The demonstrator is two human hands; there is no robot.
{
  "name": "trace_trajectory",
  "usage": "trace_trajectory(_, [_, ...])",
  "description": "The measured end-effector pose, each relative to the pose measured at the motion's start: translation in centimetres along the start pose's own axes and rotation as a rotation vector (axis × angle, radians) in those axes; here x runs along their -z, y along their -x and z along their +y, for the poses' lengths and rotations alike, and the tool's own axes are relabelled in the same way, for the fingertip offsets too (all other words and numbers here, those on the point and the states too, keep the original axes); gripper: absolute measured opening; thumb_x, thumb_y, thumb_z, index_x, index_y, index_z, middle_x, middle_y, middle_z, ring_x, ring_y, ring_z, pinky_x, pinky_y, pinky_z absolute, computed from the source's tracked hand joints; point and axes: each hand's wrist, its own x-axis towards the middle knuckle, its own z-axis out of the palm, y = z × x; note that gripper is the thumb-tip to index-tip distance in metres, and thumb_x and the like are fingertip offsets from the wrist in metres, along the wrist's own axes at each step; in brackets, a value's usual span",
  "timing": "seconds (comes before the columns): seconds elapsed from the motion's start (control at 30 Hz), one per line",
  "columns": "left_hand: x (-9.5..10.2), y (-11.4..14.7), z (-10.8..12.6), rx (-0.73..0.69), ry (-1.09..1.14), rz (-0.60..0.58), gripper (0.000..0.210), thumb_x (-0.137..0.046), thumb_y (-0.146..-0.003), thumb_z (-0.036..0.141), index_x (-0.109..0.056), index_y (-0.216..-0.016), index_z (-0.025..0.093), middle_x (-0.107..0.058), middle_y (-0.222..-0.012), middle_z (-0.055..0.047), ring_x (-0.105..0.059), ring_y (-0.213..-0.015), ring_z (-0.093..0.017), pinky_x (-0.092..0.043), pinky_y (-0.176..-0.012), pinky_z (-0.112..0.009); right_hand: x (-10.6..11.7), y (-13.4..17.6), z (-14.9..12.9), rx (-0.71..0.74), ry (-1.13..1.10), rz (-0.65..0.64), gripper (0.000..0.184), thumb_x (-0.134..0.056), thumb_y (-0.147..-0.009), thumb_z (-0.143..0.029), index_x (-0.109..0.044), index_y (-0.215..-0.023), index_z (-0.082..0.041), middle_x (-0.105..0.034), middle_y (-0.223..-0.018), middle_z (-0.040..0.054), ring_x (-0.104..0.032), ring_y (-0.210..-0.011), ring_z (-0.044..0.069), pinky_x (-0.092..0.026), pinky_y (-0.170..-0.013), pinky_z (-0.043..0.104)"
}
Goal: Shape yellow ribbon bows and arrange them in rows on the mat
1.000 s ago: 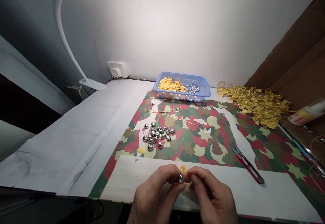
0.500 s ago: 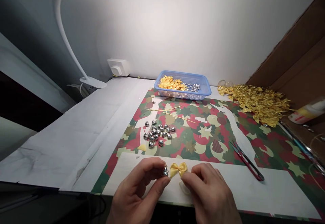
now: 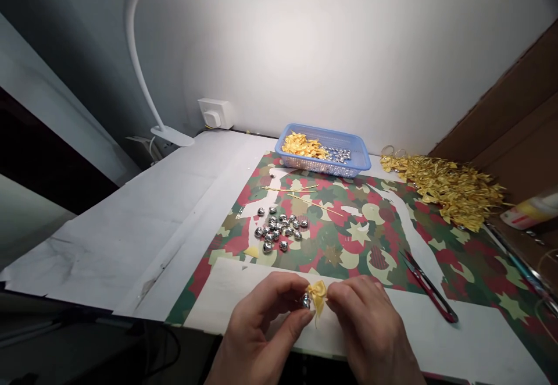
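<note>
Over the bench point(image 3: 183, 199), the right hand point(image 3: 368, 315) pinches a yellow bow point(image 3: 319, 291) just right of the silver bell point(image 3: 306, 301) gripped by the left hand point(image 3: 248, 327).

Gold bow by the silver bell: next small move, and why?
I'd probably hold the silver bell steady in the left hand and nudge the gold bow square against it with the right hand. The left thumb and fingers pinch the bell, the bow sits tilted right beside it, and the right hand is at the bow's edge.

White lamp point(image 3: 135, 59) against pale wall point(image 3: 305, 53)
</note>
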Motion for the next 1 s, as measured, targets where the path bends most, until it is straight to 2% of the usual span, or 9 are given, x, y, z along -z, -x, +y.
trace_trajectory(0.1, [-0.4,-0.3,-0.3,0.022,-0.007,-0.089,0.014,-0.070,-0.081,0.018,-0.073,-0.092,0.026,-0.076,-0.088,0.001,-0.073,-0.084,-0.020,-0.058,-0.078,-0.022,0.1,0.6,0.5,-0.075,-0.087,0.014,0.026,-0.041,-0.093,-0.006,-0.057,-0.104,-0.022,-0.061,-0.085,0.0044,-0.055,-0.076,0.019,-0.043,-0.068,0.030])
trace_trajectory(0.27, [-0.4,-0.8,-0.8,0.033,-0.079,-0.128,0.013,-0.066,-0.084,0.021,-0.071,-0.096,0.024,-0.076,-0.091,-0.003,-0.073,-0.087,-0.023,-0.059,-0.079,-0.026,1.0,0.7,0.5,-0.205,-0.163,0.116,0.020,-0.044,-0.096,-0.012,-0.060,-0.088,-0.022,-0.053,-0.082,0.0035,-0.054,-0.075,0.018,-0.046,-0.067,0.028])
trace_trajectory(0.43, [-0.1,-1.1,-1.0,0.032,-0.214,-0.216,0.013,-0.060,-0.089,0.022,-0.067,-0.100,0.023,-0.074,-0.097,-0.006,-0.072,-0.092,-0.025,-0.058,-0.082,-0.030,1.6,0.2,-0.9,-0.355,-0.502,0.252,0.022,-0.052,-0.097,-0.031,-0.060,-0.079,-0.022,-0.061,-0.095,0.0082,-0.061,-0.092,0.021,-0.051,-0.073,0.028])
trace_trajectory(0.53, [-0.1,-1.2,-1.1,0.020,-0.238,-0.204,0.012,-0.060,-0.088,0.021,-0.067,-0.099,0.023,-0.073,-0.095,-0.005,-0.072,-0.089,-0.024,-0.058,-0.078,-0.029,1.0,0.0,-1.6,-0.443,-0.862,0.214,0.026,-0.054,-0.096,-0.040,-0.059,-0.079,-0.021,-0.064,-0.085,0.0053,-0.064,-0.071,0.017,-0.053,-0.064,0.027])
trace_trajectory(0.6, [-0.1,-1.2,-1.0,0.034,-0.178,-0.187,0.012,-0.062,-0.088,0.021,-0.068,-0.098,0.023,-0.073,-0.092,-0.004,-0.072,-0.086,-0.023,-0.058,-0.076,-0.028,0.4,-0.1,-1.7,-0.473,-0.988,0.159,0.026,-0.053,-0.096,-0.042,-0.059,-0.081,-0.021,-0.064,-0.074,0.0013,-0.061,-0.060,0.013,-0.052,-0.060,0.025])
trace_trajectory(0.67, [0.0,-1.2,-0.8,0.075,-0.067,-0.166,0.012,-0.065,-0.086,0.021,-0.069,-0.097,0.023,-0.075,-0.091,-0.002,-0.073,-0.087,-0.022,-0.058,-0.076,-0.025,-0.2,-0.2,-1.6,-0.498,-0.927,0.133,0.026,-0.051,-0.097,-0.040,-0.060,-0.081,-0.021,-0.063,-0.069,-0.0004,-0.060,-0.061,0.013,-0.049,-0.059,0.022])
trace_trajectory(0.73, [0.1,-1.3,-0.7,0.128,0.040,-0.136,0.013,-0.069,-0.084,0.020,-0.072,-0.096,0.024,-0.076,-0.091,0.000,-0.072,-0.088,-0.020,-0.058,-0.077,-0.022,-0.7,-0.2,-1.4,-0.496,-0.776,0.129,0.025,-0.050,-0.097,-0.037,-0.059,-0.080,-0.021,-0.061,-0.066,-0.0015,-0.057,-0.059,0.012,-0.044,-0.054,0.020])
trace_trajectory(0.83, [0.3,-1.3,-0.6,0.163,0.139,-0.096,0.017,-0.075,-0.080,0.018,-0.074,-0.094,0.027,-0.077,-0.090,0.003,-0.072,-0.087,-0.016,-0.057,-0.076,-0.016,-1.2,-0.1,-1.1,-0.405,-0.590,0.120,0.021,-0.048,-0.097,-0.031,-0.058,-0.081,-0.021,-0.057,-0.066,-0.0020,-0.051,-0.055,0.012,-0.039,-0.049,0.022])
trace_trajectory(1.0, [0.5,-1.1,-1.3,0.112,0.245,-0.054,0.022,-0.078,-0.077,0.014,-0.075,-0.092,0.030,-0.077,-0.087,0.007,-0.072,-0.085,-0.012,-0.056,-0.077,-0.012,-1.8,-0.1,-0.9,-0.238,-0.497,0.114,0.018,-0.046,-0.096,-0.016,-0.061,-0.087,-0.021,-0.060,-0.078,0.0012,-0.057,-0.069,0.014,-0.044,-0.061,0.024])
